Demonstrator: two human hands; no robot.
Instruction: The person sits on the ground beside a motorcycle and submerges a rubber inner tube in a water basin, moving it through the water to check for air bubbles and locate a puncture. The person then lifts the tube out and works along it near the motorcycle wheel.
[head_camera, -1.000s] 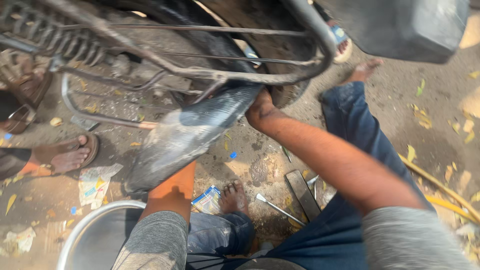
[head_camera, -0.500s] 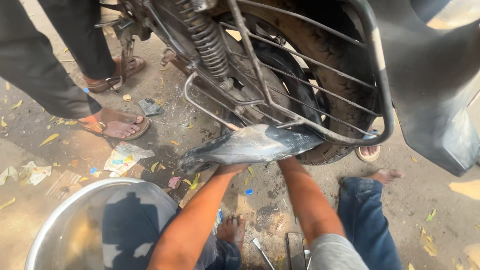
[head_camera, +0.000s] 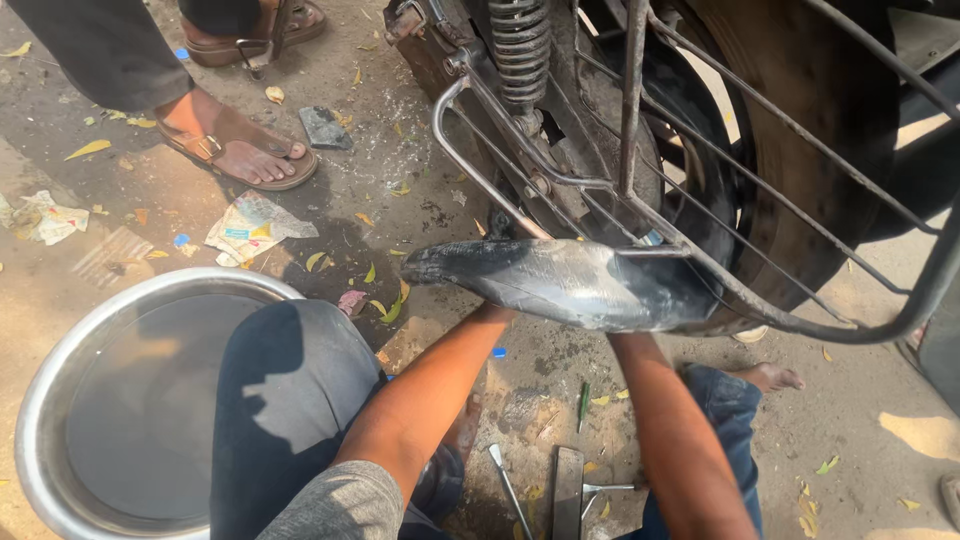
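Both hands are hidden behind the exhaust pipe (head_camera: 570, 285).

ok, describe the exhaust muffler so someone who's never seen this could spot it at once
Start at the motorcycle's rear wheel at upper right, behind the tubular side guard. Below the coiled shock spring, a long silver-grey muffler lies roughly level, above the person's two forearms. It is the only smooth, tapered, dented shell among thin bars.

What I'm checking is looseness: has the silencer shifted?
No. The silencer lies at the same slant beneath the guard rail; only the camera moved.
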